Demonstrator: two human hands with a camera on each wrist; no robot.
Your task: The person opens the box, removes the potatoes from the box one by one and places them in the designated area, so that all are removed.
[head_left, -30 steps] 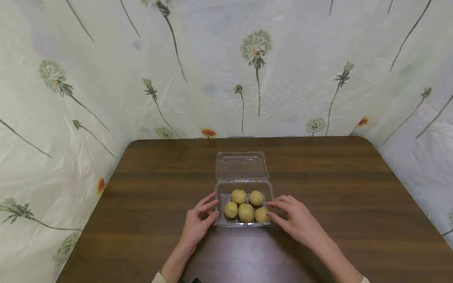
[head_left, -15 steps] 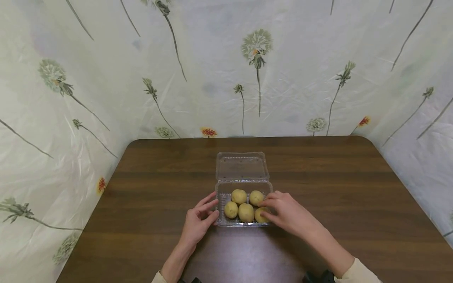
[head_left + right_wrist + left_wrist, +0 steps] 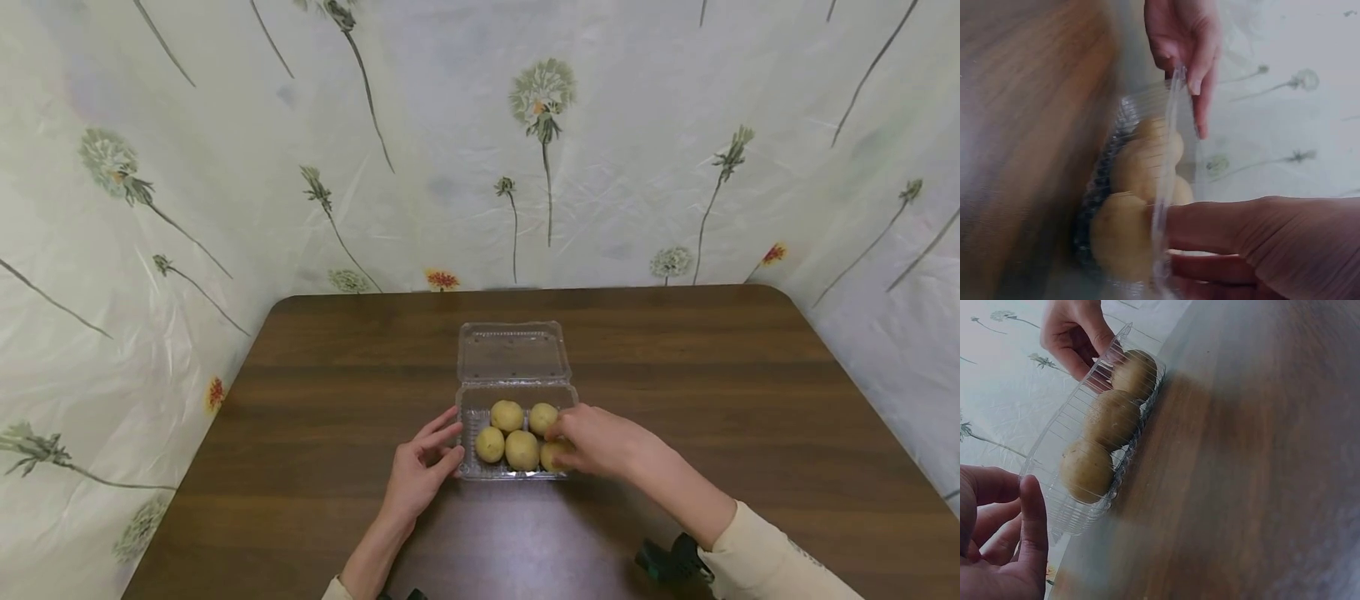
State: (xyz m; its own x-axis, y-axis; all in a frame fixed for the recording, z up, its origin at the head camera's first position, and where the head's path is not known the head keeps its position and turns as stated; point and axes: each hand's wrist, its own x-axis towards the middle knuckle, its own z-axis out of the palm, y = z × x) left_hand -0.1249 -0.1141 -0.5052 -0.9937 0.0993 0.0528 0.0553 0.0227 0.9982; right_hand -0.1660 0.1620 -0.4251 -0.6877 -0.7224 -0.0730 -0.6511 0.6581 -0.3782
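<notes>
A clear plastic clamshell container (image 3: 471,477) lies with its lid (image 3: 513,354) folded back, and several potatoes (image 3: 521,451) sit in its base. My left hand (image 3: 420,477) pinches the left rim between thumb and fingers. Over the right rim reaches my right hand (image 3: 606,443), its thumb and fingers around the front right potato (image 3: 1135,375). In the right wrist view the thumb presses on that potato while the other fingers curl behind the wall. The hand partly covers this potato in the head view.
The container rests on a brown wooden table (image 3: 360,375) with rounded far corners. A pale curtain (image 3: 442,150) printed with dandelions hangs behind it and at both sides. A dark device (image 3: 675,558) sits at the right sleeve.
My right hand has moved left over the rim and into the container, closing around the front right potato. The left hand and the container have stayed in place.
</notes>
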